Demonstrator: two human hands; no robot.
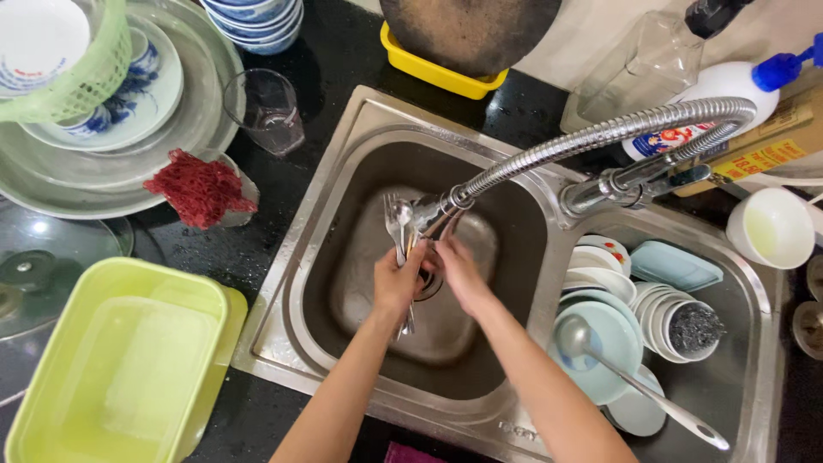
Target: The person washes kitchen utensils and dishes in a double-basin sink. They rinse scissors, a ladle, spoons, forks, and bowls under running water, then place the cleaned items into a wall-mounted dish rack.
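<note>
The left hand (397, 279) is closed tight around a bunch of forks and spoons (398, 225). The bunch stands up out of the fist, right under the tip of the bendy metal tap (591, 137), over the middle of the left sink (343, 257). The right hand (459, 273) is just beside the left one, with its fingers curled near the bunch. I cannot tell if it grips anything.

The right sink (754, 291) is full of dishes. There are white and pale blue bowls (664, 313) in a pile, a blue plate (610, 339), and a long metal ladle (639, 386) lying across them. A ball of steel wool (694, 328) sits in one bowl.

On the dark desk (249, 249), near the left sink's far left corner, lies a red scrub net (199, 186). A clear glass (267, 111) stands just behind it. A big metal tray (171, 150) with plates fills the far left corner. A light green tub (120, 369) sits at the near left edge. A yellow box (437, 73) is at the back edge. A white soap bottle (729, 94) with a blue top lies behind the tap.
</note>
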